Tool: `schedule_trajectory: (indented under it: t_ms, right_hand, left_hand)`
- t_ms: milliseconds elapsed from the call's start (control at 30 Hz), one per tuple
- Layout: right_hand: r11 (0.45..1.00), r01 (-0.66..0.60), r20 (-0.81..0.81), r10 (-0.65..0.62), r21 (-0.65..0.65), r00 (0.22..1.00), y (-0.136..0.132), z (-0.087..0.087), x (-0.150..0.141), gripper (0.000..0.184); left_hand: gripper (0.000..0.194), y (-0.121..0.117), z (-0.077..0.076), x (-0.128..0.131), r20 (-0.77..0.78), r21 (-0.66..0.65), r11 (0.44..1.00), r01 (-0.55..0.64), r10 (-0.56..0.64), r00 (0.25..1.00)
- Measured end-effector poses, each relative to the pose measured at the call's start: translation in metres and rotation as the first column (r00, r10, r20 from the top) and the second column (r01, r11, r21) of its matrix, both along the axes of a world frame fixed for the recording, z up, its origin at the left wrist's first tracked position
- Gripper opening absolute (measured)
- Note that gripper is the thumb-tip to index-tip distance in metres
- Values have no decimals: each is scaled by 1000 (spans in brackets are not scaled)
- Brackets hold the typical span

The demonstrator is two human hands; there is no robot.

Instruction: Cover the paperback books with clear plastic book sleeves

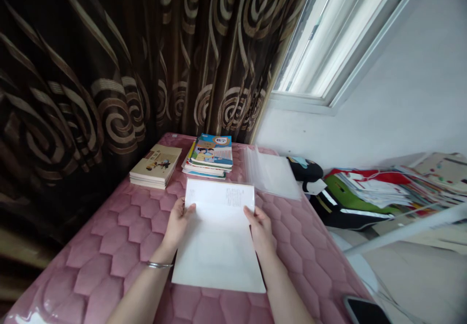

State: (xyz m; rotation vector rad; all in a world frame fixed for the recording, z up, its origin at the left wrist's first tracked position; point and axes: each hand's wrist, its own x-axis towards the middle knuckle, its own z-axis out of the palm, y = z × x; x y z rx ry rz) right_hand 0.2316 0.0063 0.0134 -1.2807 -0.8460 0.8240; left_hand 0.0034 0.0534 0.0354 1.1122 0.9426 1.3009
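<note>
A book (219, 246) with a white, mostly blank face lies in front of me, its near edge low over the pink quilted mattress (124, 236). The far part of the book carries small print and has a glossy sheen. My left hand (179, 219) grips its left edge near the far end, thumb on top. On the opposite edge, my right hand (260, 224) pinches the book the same way. The undersides of both hands' fingers are hidden. A silver bracelet (159, 265) circles my left wrist.
Beyond the book are a stack of tan books (156, 165), a stack of colourful textbooks (213, 151) and clear plastic sleeves (275, 171). A phone (366, 310) lies at the near right edge. Bags and papers (365, 192) pile up at right; a patterned curtain (146, 71) hangs at left.
</note>
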Motion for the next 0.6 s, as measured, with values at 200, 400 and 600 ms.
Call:
schedule_trajectory:
  t_ms: [200, 400, 600]
  right_hand:
    - [999, -42, -63, 43, 11, 997, 2, -6, 2, 39]
    - [1000, -19, -47, 20, 8, 999, 2, -9, 2, 42]
    - [1000, -20, -66, 20, -5, 998, 0, -2, 0, 43]
  left_hand:
    - [46, -1, 1, -1, -17, 8, 1000, 4, -3, 1000]
    - [45, -1, -3, -1, 6, 30, 999, 34, -35, 999]
    - [44, -2, -2, -2, -3, 28, 999, 41, -41, 999]
